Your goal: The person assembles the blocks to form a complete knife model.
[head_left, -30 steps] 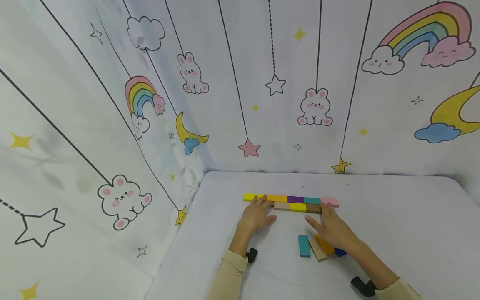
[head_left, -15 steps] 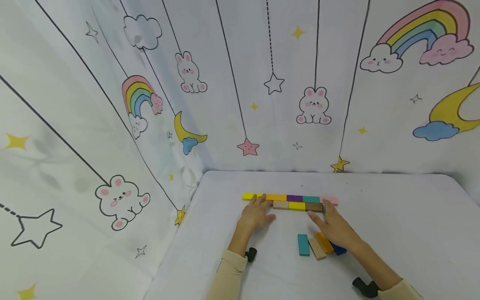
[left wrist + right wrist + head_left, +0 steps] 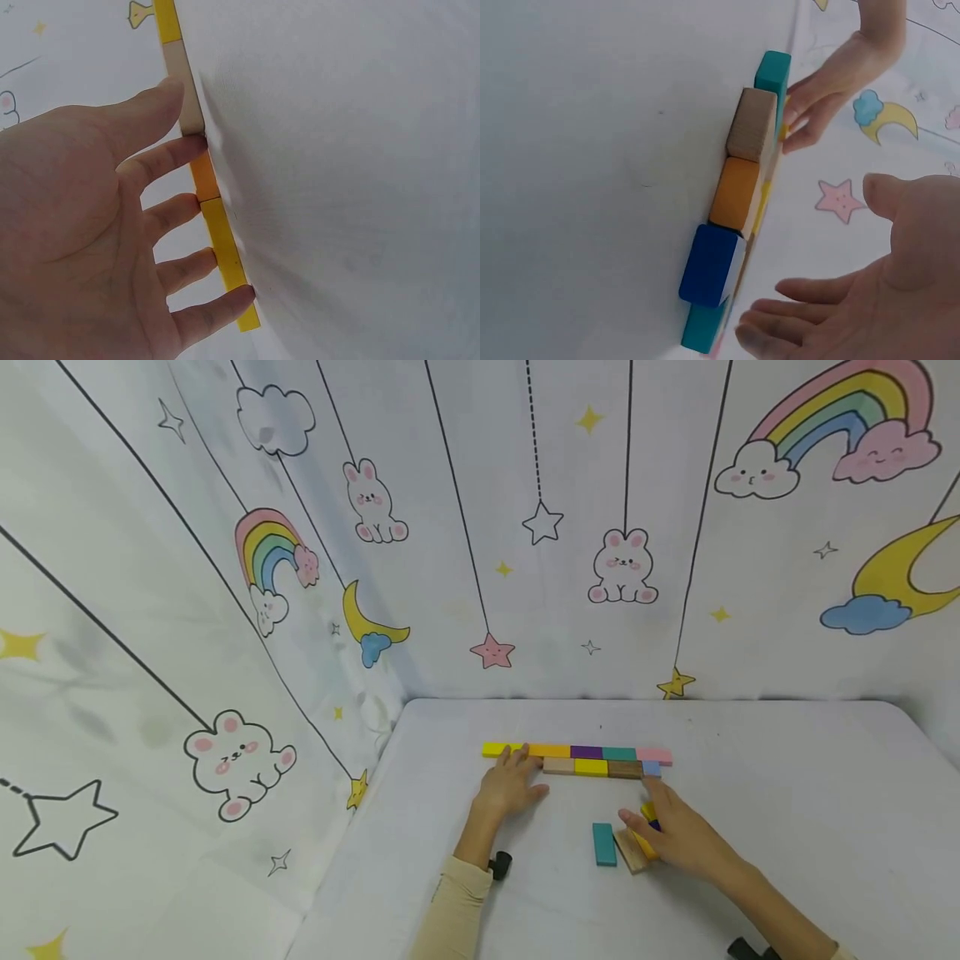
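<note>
Two touching rows of coloured wooden blocks lie on the white table. The back row runs from a yellow block (image 3: 493, 749) past orange, purple and teal to a pink block (image 3: 655, 756). In front are a tan block (image 3: 558, 766), a yellow one, a brown block (image 3: 625, 769) and a light blue block (image 3: 651, 768). My left hand (image 3: 508, 789) spreads its fingers at the left end, fingertips against the yellow and orange blocks (image 3: 205, 176). My right hand (image 3: 686, 827), fingers extended and holding nothing, hovers beside the loose blocks, partly hiding an orange block (image 3: 736, 193) and a dark blue block (image 3: 711, 265).
A loose teal block (image 3: 604, 844) and a wood-coloured block (image 3: 630, 852) lie in front of the rows. The white table (image 3: 810, 810) extends to the right. Behind it stands a white cloth backdrop (image 3: 450, 543) printed with cartoon stars and rabbits.
My right hand has drawn back from the right end of the front row towards the loose blocks, uncovering the light blue block there. The left hand stays in place.
</note>
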A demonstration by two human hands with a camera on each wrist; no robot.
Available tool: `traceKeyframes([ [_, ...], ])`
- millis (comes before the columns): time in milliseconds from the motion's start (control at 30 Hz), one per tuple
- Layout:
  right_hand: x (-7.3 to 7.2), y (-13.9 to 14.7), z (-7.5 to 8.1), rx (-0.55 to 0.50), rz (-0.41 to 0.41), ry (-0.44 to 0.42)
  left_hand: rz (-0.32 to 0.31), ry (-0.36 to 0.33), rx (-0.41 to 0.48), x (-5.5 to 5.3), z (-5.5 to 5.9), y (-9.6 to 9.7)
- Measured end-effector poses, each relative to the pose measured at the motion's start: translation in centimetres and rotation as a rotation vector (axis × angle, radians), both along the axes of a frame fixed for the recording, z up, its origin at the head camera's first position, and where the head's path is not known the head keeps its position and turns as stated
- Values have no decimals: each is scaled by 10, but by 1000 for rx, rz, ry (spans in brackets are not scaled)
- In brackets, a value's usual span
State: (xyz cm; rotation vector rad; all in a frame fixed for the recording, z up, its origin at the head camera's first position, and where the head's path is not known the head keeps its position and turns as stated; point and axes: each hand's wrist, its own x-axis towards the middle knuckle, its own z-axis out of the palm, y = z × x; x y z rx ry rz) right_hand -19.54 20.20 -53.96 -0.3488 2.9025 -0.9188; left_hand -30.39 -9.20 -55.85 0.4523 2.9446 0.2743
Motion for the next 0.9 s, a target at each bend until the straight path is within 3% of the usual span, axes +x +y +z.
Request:
traceKeyframes([
  [367,23,7,-7,90,-2,115,6,-25,-11,1,4,2],
  [600,36,6,-8,157,-6,121,2,-5,-19,4,4,1],
  [767,36,13,-15,211,-8,173,-2,-2,-23,2,2,0],
  [900,35,21,-19,277,52,218,-4,-7,-37,0,1,-1],
])
